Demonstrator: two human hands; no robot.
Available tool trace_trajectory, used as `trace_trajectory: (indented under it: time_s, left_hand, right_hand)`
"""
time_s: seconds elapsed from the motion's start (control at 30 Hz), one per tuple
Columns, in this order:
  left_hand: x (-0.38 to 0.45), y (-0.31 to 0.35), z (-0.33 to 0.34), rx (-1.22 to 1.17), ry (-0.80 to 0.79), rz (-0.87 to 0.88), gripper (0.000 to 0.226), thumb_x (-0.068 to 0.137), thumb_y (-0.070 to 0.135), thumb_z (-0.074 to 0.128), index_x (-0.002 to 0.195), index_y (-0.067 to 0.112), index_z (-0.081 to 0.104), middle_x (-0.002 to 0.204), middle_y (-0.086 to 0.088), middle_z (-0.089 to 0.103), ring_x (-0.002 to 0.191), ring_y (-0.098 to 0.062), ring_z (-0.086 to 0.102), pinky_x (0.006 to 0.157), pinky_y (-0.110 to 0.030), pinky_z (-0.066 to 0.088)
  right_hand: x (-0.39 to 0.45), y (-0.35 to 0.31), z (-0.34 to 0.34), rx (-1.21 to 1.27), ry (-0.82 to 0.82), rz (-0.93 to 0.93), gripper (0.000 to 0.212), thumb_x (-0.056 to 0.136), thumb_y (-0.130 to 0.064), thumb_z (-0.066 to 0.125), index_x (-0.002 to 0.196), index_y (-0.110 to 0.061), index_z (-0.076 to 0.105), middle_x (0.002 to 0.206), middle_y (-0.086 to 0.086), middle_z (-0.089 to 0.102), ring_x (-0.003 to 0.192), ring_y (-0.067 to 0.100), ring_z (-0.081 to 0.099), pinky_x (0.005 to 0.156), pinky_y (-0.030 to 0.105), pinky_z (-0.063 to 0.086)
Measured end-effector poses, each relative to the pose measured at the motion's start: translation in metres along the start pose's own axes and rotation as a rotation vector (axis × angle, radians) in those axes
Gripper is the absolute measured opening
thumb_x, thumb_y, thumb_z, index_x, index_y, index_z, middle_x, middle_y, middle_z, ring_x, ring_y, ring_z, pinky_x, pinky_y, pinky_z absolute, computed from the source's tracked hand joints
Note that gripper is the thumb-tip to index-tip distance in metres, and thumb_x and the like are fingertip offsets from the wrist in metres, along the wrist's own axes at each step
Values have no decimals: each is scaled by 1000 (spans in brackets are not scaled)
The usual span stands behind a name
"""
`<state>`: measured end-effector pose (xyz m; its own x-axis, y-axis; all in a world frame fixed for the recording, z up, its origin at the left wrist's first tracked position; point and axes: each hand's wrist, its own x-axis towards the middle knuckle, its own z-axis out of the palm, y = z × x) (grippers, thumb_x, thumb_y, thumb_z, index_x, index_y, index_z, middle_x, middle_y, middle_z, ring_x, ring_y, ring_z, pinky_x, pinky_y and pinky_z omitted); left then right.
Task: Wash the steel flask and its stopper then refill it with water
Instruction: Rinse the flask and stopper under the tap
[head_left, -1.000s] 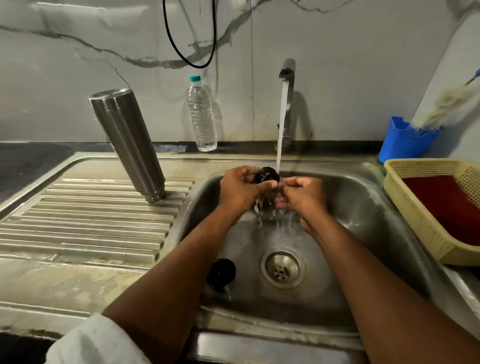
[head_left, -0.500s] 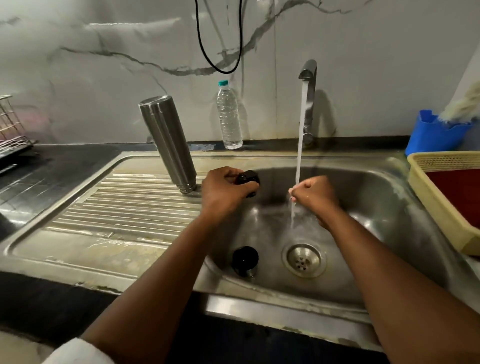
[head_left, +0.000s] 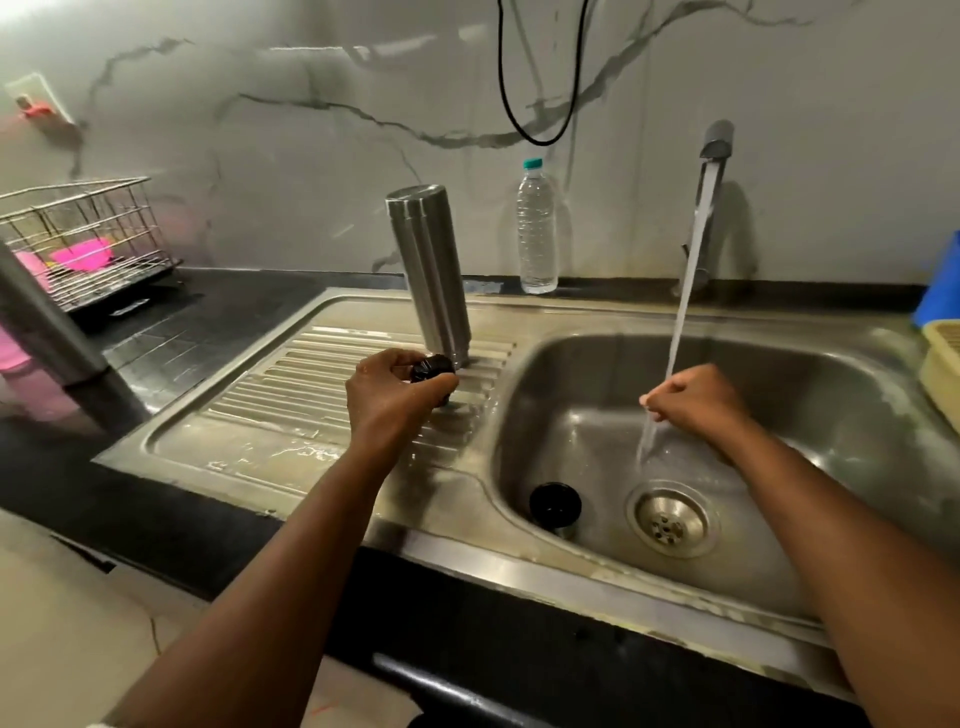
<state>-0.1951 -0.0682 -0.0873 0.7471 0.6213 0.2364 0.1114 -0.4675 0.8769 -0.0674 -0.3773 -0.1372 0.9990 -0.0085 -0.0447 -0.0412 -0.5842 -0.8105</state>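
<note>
The steel flask (head_left: 428, 273) stands upside down on the ribbed drainboard (head_left: 291, 395), left of the basin. My left hand (head_left: 392, 402) grips a small black stopper (head_left: 431, 368) just in front of the flask's base, low over the drainboard. My right hand (head_left: 696, 397) is curled with nothing in it, over the sink basin (head_left: 582, 374), beside the stream of water that falls from the tap (head_left: 716, 143). A second black cap (head_left: 555, 504) lies on the basin floor, left of the drain (head_left: 670, 519).
A clear plastic water bottle (head_left: 537, 228) stands against the wall behind the sink. A wire rack (head_left: 78, 234) with pink items sits at far left. A yellow basket (head_left: 943, 358) and a blue container (head_left: 943, 286) are at the right edge. A black cable (head_left: 540, 93) hangs above.
My left hand carried the stopper out of the water stream, leftward to the drainboard by the flask. My right hand let go of it and stayed by the stream. The view swung left.
</note>
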Motion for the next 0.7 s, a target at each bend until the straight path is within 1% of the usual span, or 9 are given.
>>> trace_trajectory:
  time_s: [0.07, 0.13, 0.2, 0.3, 0.4, 0.5, 0.6, 0.67, 0.7]
  left_hand:
    - [2, -6, -4, 30, -19, -9, 31, 64, 26, 92, 93, 22, 81, 77, 9, 77, 67, 2, 72, 63, -23, 61]
    - [5, -9, -5, 47, -38, -18, 35, 63, 25, 94, 95, 20, 81, 80, 7, 78, 71, -1, 74, 61, -20, 58]
    - [9, -11, -6, 65, -56, -36, 47, 57, 29, 97, 101, 20, 80, 88, 3, 79, 82, -12, 77, 72, -32, 64]
    - [8, -8, -5, 159, -18, -1, 77, 56, 37, 100, 125, 18, 72, 115, -1, 75, 104, -18, 71, 92, -40, 61]
    - [-2, 2, 0, 302, 123, 221, 82, 62, 42, 97, 134, 23, 64, 128, -3, 66, 114, -21, 64, 97, -41, 57]
    - [-19, 20, 18, 289, 129, 471, 78, 69, 36, 95, 137, 21, 59, 132, -5, 58, 116, -21, 57, 93, -31, 54]
    - [-30, 39, 45, 331, -17, 653, 75, 77, 31, 88, 143, 22, 54, 136, -3, 54, 122, -21, 52, 97, -34, 53]
    - [-28, 46, 66, 449, -224, 640, 73, 79, 33, 85, 144, 22, 53, 136, -3, 54, 125, -22, 51, 104, -39, 49]
    - [-27, 48, 77, 527, -332, 629, 71, 79, 34, 85, 142, 22, 54, 134, -3, 56, 123, -22, 53, 102, -39, 49]
  right_hand:
    - [0, 1, 0, -15, -21, -8, 16, 82, -23, 83, 72, -12, 78, 75, 6, 77, 83, 26, 74, 88, 42, 59]
    - [-1, 1, 0, -15, -33, -19, 16, 83, -22, 84, 72, -12, 78, 74, 7, 76, 82, 26, 74, 88, 42, 59]
    - [-1, 1, -1, -18, -35, -26, 16, 83, -21, 84, 72, -10, 79, 74, 8, 76, 82, 26, 74, 88, 42, 59]
    - [0, 2, -1, -8, -48, -18, 15, 83, -19, 84, 72, -10, 79, 73, 9, 76, 82, 26, 74, 88, 44, 60]
    - [2, 5, 0, -23, -69, -20, 16, 82, -20, 85, 70, -12, 79, 69, 6, 76, 79, 26, 75, 87, 46, 61]
    - [2, 3, 1, -38, -95, -7, 15, 84, -19, 83, 75, -10, 79, 71, 9, 76, 73, 25, 76, 76, 42, 63]
    - [1, 3, 1, -44, -115, 42, 14, 89, -22, 79, 85, -9, 76, 73, 10, 77, 64, 24, 75, 54, 29, 52]
    - [2, 4, 0, -42, -118, 61, 15, 90, -23, 78, 87, -9, 74, 74, 10, 77, 62, 24, 76, 51, 28, 48]
    - [2, 5, -1, -45, -116, 67, 15, 90, -24, 78, 87, -10, 74, 74, 10, 77, 61, 23, 76, 51, 28, 49]
